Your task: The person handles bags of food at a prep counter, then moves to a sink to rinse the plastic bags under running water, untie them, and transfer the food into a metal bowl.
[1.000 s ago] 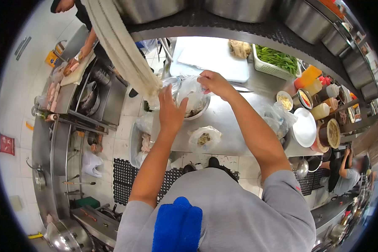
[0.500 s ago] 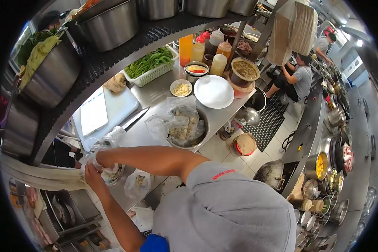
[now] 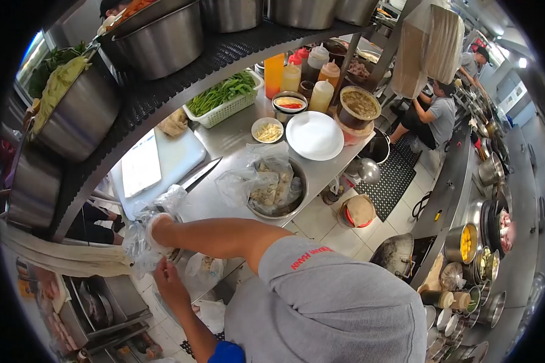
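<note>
My right hand (image 3: 158,231) is at a crumpled clear plastic bag (image 3: 142,245), and the film partly covers its fingers. Just below it, my left hand (image 3: 171,283) has its fingers curled together near the bag's edge; anything between them is too small to make out. A metal bowl under my hands is mostly hidden. Beside it, a knotted clear bag (image 3: 203,270) holds some food. Farther along the counter, a steel bowl (image 3: 298,202) contains an open plastic bag of greyish food pieces (image 3: 274,189). A knife (image 3: 201,174) lies by the cutting board (image 3: 184,148).
A white plate (image 3: 314,136), a bowl of chopped pieces (image 3: 267,130), a basket of greens (image 3: 222,100) and squeeze bottles (image 3: 322,95) line the counter. Steel tubs (image 3: 157,45) fill the overhead shelf. Two people (image 3: 436,118) are in the aisle by the stove counter.
My left hand has come away from beside my right hand, moving down and right. My right hand and the crumpled bag have shifted slightly right. The whole view has moved a little.
</note>
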Tool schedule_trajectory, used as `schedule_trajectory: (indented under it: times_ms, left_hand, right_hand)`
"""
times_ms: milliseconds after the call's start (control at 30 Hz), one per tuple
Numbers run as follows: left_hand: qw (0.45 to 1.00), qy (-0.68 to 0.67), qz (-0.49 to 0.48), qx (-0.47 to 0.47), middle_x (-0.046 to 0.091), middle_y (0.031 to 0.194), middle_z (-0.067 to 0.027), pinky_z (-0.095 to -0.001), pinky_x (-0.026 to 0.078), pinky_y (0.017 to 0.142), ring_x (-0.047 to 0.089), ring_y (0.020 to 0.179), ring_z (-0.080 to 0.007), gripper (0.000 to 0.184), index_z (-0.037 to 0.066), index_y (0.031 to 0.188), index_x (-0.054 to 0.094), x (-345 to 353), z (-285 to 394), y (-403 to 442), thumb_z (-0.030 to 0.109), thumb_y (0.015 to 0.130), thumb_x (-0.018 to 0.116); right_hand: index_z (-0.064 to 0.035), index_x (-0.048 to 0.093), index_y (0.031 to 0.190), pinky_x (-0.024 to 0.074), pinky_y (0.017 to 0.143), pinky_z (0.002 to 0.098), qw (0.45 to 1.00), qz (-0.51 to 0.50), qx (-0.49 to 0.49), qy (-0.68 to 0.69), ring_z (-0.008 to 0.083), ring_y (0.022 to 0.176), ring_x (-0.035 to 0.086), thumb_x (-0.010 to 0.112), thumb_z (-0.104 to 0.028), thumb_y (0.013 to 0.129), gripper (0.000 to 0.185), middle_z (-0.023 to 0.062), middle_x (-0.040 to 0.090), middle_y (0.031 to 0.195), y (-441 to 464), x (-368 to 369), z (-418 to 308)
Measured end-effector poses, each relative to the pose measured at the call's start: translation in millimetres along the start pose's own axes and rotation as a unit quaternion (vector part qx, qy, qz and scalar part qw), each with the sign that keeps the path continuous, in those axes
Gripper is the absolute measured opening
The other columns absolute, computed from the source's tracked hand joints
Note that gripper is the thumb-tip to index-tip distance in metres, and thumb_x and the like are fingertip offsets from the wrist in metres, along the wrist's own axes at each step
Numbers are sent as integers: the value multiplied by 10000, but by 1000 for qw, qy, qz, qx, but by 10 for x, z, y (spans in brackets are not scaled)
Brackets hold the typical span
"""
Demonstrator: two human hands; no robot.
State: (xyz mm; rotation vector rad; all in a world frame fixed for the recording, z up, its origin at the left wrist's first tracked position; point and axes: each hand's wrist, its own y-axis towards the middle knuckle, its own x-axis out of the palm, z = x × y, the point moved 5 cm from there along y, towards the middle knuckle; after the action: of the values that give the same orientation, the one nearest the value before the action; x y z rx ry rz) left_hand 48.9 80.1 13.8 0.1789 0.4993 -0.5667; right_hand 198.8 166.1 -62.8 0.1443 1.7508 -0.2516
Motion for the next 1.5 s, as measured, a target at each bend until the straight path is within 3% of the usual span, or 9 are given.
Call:
schedule_trajectory:
  times_ms: [267,400,700,800,1033,1267,1367,1433,1500]
  left_hand:
    - [984,117,-68,114,574,1023,-136,-329,432,801,550,921,-256,338,-14,1118,551,132,258,-459,200,860,598]
    - [986,118,-104,59,567,1107,-165,-351,411,868,539,1019,-282,354,-12,1141,552,180,240,-491,218,873,567]
    - [982,108,-100,114,581,1000,-143,-334,442,753,558,855,-260,307,-18,1084,563,231,240,-503,176,848,597]
    - [983,105,-96,114,588,951,-145,-322,443,730,552,813,-250,269,-24,1044,578,308,316,-509,154,843,592]
    - [997,-42,-53,21,608,827,-70,-260,455,613,549,673,-108,237,-9,1034,607,165,-36,-411,145,854,601]
    - [998,-27,-26,50,619,805,-72,-237,446,573,553,652,-105,219,-16,974,633,28,68,-318,168,866,587]
    - [997,-56,-29,36,606,751,-61,-239,436,542,547,605,-104,222,-13,957,640,52,62,-234,183,871,577]
    - [986,-135,-61,-75,627,797,-103,-294,444,568,576,629,-157,252,-7,925,634,117,55,-183,224,875,548]
    - [982,-146,-78,-88,622,777,-99,-287,440,561,568,606,-148,251,-8,933,633,139,125,-147,222,871,551]
  right_hand:
    - [-110,699,1009,502,731,378,998,-61,13,-30,224,988,620,673,-140,703,308,77,651,1081,-171,-104,-26]
    - [-113,702,1000,506,720,380,1000,-10,3,-22,220,979,623,684,-134,688,314,83,655,1066,-46,52,16]
    - [-121,724,914,516,693,371,998,6,-51,22,239,876,646,604,-120,732,218,69,677,961,-467,-225,-15]
    - [-98,714,861,512,647,389,999,21,-34,11,231,819,653,693,-161,647,224,93,677,920,4,292,168]
    - [-63,624,919,461,757,396,976,-86,-171,105,305,813,598,559,-211,771,219,160,628,903,-511,-482,302]
    - [-65,592,909,456,659,401,966,-16,-124,225,328,732,586,584,-192,784,178,155,603,794,-1615,-1612,307]
    - [-38,581,911,454,653,358,938,-108,-126,303,300,698,574,606,-173,803,175,133,611,792,-1942,-1530,205]
    - [-36,585,938,465,653,343,944,-118,-131,280,263,690,585,626,-158,799,190,130,616,784,-2038,-1312,80]
    - [-35,589,956,470,649,330,958,-23,-126,258,243,686,587,633,-158,802,201,131,616,787,-2016,-872,100]
